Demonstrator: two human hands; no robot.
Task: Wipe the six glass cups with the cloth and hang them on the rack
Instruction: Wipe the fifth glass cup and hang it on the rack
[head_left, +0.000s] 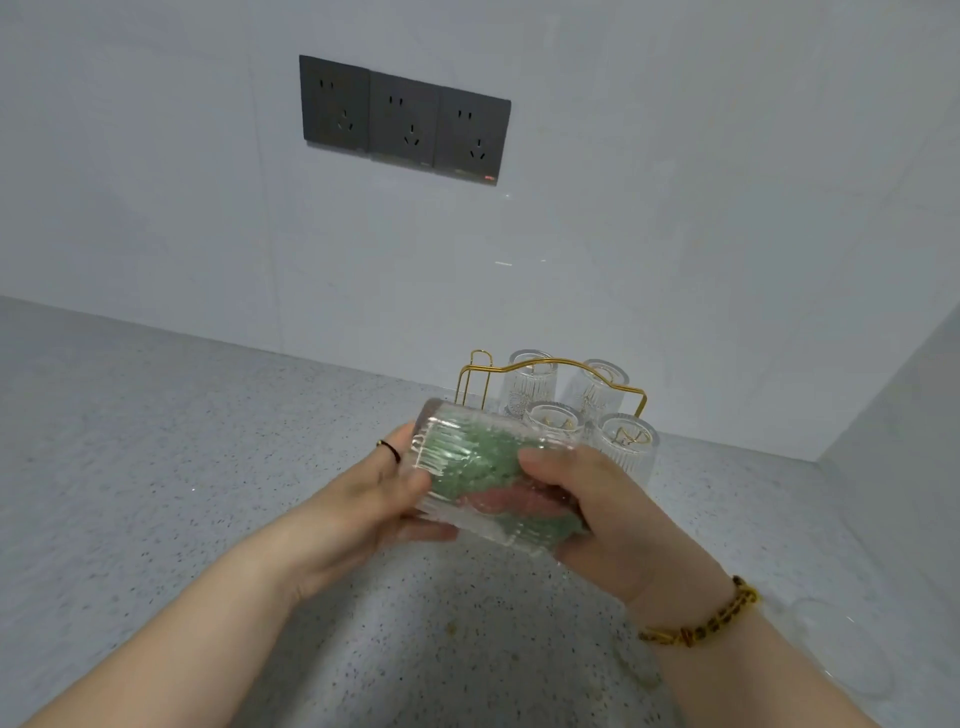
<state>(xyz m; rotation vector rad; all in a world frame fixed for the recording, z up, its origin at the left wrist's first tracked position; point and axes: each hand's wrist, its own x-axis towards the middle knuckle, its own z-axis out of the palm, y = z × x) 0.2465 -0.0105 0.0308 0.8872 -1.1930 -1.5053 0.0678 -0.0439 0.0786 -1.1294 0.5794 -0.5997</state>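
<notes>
Head view, left hand (371, 501) curled round ribbed glass cup (440, 427), right hand (605, 519) fingers inside clutching green cloth (480, 457).

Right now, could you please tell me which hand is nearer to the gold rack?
Right. The right hand is just in front of the rack; the left hand sits farther left, at the other end of the cup both hold.

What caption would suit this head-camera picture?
Left hand holds a ribbed glass cup, right hand pushes a green cloth inside; four cups sit on the gold rack.
</notes>
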